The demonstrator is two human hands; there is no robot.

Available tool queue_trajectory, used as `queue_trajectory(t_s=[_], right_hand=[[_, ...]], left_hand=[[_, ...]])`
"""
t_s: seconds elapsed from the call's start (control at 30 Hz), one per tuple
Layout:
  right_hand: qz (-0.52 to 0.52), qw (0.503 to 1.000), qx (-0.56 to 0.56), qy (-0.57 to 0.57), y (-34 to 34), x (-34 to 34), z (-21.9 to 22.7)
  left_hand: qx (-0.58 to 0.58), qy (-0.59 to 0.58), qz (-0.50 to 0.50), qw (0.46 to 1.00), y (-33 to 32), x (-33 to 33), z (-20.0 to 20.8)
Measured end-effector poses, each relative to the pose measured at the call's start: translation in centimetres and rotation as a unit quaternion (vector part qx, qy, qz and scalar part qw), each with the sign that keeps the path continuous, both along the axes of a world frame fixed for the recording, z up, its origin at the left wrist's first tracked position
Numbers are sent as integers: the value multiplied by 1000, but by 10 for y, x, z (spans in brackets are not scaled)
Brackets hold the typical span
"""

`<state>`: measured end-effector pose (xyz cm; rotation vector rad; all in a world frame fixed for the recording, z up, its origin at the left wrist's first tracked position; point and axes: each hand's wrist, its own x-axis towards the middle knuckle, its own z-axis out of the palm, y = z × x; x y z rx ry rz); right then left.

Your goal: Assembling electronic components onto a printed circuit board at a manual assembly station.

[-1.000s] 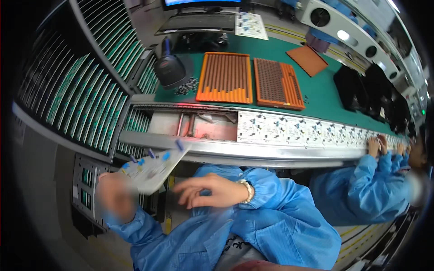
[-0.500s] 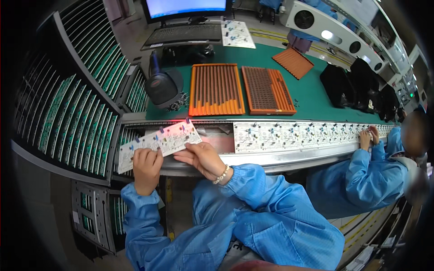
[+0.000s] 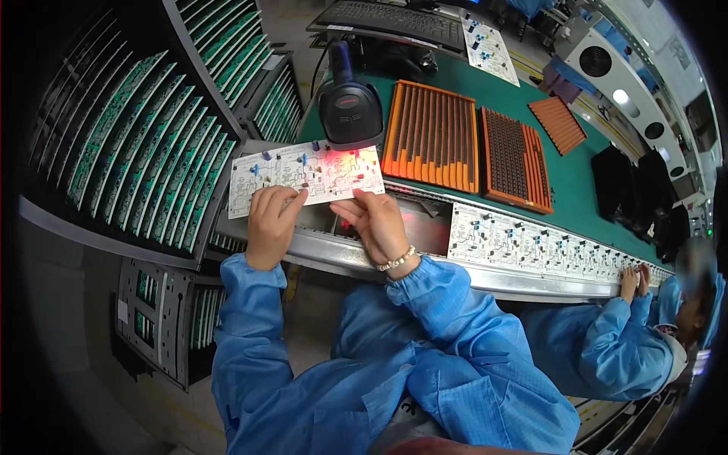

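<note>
Left hand (image 3: 271, 226) on circuit board (image 3: 312, 178), green bench (image 3: 575, 186) beyond, rack (image 3: 199, 83) at left.

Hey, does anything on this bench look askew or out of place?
Yes, slightly: the rear orange tray sits askew, turned at an angle to the two nearer orange trays. I see no obvious damage.

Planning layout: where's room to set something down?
Mostly free: green tabletop between brown-and-orange slotted tray and lumpy black bags; also behind that tray. Crowded: around the black plastic scanner, with white rectangular circuit board close by.
</note>
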<state>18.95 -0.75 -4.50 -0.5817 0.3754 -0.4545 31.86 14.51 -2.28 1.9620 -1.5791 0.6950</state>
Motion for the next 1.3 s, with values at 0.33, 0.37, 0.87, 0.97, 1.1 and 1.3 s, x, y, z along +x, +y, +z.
queue_trajectory(t_s=[0.33,0.37,0.87,0.97,1.1,1.3], right_hand=[[-3,1000,-2,15,-4,6,2],[-4,1000,0,16,-5,6,0],[-77,997,-23,-1,-25,-14,-1],[-83,996,-21,-5,-28,-17,0],[-100,995,-23,-9,-34,-17,-2],[-113,991,-50,42,-36,-17,0]], left_hand=[[-7,16,-1,1000,-6,8,0],[-5,17,-1,1000,-7,8,1],[-76,9,114,991,-4,20,1],[-128,203,138,961,3,27,-17],[-186,400,94,892,-3,33,-39],[-182,446,84,872,-3,48,-59]])
